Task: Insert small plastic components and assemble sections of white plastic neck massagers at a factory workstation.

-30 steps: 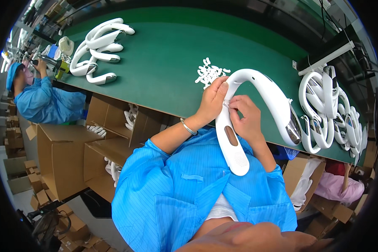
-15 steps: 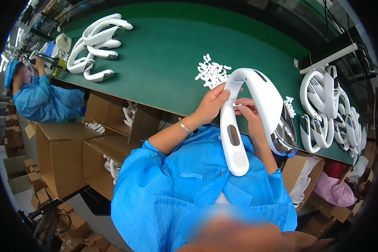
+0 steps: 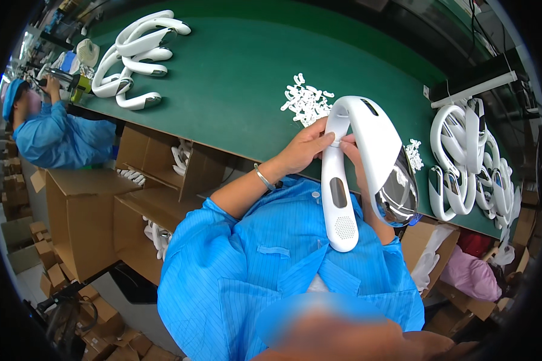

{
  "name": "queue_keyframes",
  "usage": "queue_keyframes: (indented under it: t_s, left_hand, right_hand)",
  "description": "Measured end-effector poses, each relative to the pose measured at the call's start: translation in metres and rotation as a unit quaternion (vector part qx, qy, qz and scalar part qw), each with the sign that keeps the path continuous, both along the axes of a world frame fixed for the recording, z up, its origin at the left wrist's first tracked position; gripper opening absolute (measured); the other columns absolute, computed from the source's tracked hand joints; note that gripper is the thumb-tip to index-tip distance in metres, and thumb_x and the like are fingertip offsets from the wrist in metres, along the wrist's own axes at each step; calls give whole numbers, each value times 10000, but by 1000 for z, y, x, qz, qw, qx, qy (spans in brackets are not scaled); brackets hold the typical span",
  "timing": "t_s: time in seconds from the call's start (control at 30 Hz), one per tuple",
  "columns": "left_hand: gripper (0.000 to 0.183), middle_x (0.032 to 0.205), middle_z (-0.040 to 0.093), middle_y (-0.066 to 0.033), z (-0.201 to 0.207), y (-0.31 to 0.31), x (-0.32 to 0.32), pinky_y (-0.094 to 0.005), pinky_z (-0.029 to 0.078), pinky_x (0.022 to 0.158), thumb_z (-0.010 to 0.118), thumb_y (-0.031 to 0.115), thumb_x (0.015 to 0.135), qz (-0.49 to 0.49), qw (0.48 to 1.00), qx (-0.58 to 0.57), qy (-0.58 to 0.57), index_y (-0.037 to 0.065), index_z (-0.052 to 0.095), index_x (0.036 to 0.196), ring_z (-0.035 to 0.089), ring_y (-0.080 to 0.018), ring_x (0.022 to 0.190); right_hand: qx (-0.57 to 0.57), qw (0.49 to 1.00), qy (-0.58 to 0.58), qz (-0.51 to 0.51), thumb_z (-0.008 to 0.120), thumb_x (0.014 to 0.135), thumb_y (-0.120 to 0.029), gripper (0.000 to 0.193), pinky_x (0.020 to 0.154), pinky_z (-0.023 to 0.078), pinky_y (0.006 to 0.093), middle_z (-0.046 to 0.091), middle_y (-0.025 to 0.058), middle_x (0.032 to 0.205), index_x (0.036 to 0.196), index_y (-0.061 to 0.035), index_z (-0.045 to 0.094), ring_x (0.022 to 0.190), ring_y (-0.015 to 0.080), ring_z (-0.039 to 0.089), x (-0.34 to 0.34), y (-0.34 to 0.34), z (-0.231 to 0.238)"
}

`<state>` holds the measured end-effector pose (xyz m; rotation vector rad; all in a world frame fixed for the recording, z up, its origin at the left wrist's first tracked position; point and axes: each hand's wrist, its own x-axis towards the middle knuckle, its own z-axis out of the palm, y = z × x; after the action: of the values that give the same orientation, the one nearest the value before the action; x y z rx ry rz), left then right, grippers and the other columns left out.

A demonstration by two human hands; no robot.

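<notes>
A white U-shaped device, like a neck massager, hangs in front of my chest. One arm has a speaker-like grille and a dark oval window; the other ends in a shiny chrome cap. My left hand is closed round the grille arm near the bend, thumb on its inner face. My right hand pinches at the same spot from the other side, partly hidden behind the chrome-capped arm. A small white plastic piece shows as a thin edge between my thumbs, against the device.
A pile of small white plastic pieces lies on the green table, with a smaller heap to the right. Similar devices are stacked far left and at right. Cardboard boxes stand left; a co-worker sits beyond.
My right fingers have moved in against the device's arm, bringing the small white piece to it. The device has turned slightly, its chrome end shifting left.
</notes>
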<state>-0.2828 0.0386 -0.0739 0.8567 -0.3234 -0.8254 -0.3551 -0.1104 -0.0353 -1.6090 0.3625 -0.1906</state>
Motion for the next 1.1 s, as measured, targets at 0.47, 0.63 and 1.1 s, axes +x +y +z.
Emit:
queue_keyframes:
  t_s: [0.47,0.63,1.1]
  left_hand:
    - [546,1050,595,-148,16,-5,-2,-301,515,750,505,61,894,107,947,97,-288,-3,286,1390,624,-176,877]
    - [561,1031,600,-158,18,-8,-4,-302,513,728,528,71,883,115,945,89,-293,-12,287,1383,628,-183,867]
    - [573,997,606,-185,24,-13,-4,-320,504,719,558,98,846,117,932,96,-329,-16,327,1358,637,-235,828]
  right_hand:
    - [67,994,-71,43,552,839,-23,443,914,439,324,570,145,1140,1270,36,470,1041,211,555,7,4,5]
    - [136,986,-54,78,529,852,-26,450,936,427,329,557,151,1176,1291,35,453,1067,211,545,7,-6,-7]
    - [581,805,-112,-46,503,866,-13,435,920,444,320,580,160,1167,1295,52,464,1028,215,580,4,7,-11]
